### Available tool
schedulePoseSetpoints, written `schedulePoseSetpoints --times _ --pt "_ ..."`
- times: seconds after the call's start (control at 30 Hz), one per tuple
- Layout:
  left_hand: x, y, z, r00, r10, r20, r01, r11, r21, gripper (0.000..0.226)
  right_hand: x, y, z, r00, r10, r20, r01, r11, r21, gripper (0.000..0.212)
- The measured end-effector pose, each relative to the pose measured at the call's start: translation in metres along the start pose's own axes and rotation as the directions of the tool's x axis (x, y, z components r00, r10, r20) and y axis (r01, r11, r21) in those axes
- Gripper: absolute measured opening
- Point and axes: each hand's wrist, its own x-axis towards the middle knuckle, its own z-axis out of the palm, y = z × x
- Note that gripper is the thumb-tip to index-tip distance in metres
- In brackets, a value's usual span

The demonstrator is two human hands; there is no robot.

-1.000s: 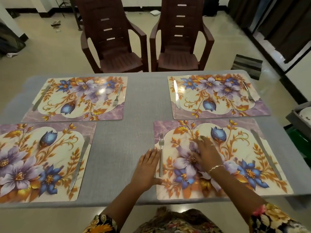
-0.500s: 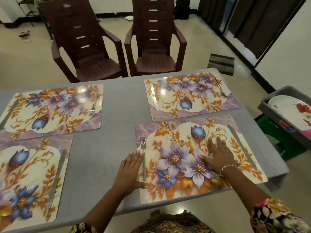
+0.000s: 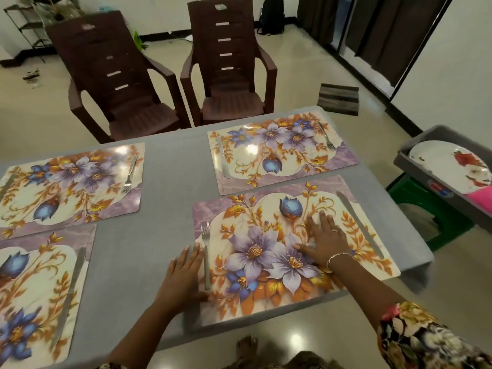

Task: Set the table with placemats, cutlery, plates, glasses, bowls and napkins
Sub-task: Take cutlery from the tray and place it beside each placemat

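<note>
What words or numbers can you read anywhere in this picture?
No text here can be read.
Grey bin: a small red and blue sticker on its side, too blurred to read.
Placemats: only flowers and leaves, no words or numbers.

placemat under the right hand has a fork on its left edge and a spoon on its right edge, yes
No: the head view shows a knife, not a spoon, on the right edge. The fork is on the left edge of the placemat under the right hand.
</note>
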Motion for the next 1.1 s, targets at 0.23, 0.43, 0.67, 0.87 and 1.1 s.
schedulePoseSetpoints --times 0.23,0.43,0.67,0.87,1.1 --pt "-0.007 0.066 0.004 0.916 -0.176 -0.36 0.131 0.98 -0.148 0.127 -0.025 0.057 -0.003 0.928 -0.289 -0.236 0.314 0.947 0.074 0.061" --pt "0.019 0.257 0.034 0.828 0.066 -0.557 -0.261 0.924 -0.279 0.072 -0.076 0.17 0.003 0.856 -0.362 -0.369 0.395 0.919 0.013 0.037" --pt "0.058 0.44 0.048 0.718 0.467 -0.516 -0.588 0.804 -0.092 0.036 -0.109 0.313 0.0 0.92 -0.106 -0.377 0.14 0.988 0.064 0.028" --pt "0.107 0.55 0.039 0.71 0.568 -0.416 -0.627 0.779 -0.007 0.036 -0.093 0.411 -0.008 0.926 0.044 -0.374 -0.005 0.995 0.104 0.036" --pt "0.201 0.655 0.03 0.736 0.576 -0.356 -0.635 0.77 -0.067 0.042 -0.028 0.526 -0.043 0.927 0.095 -0.363 -0.067 0.994 0.089 0.035"
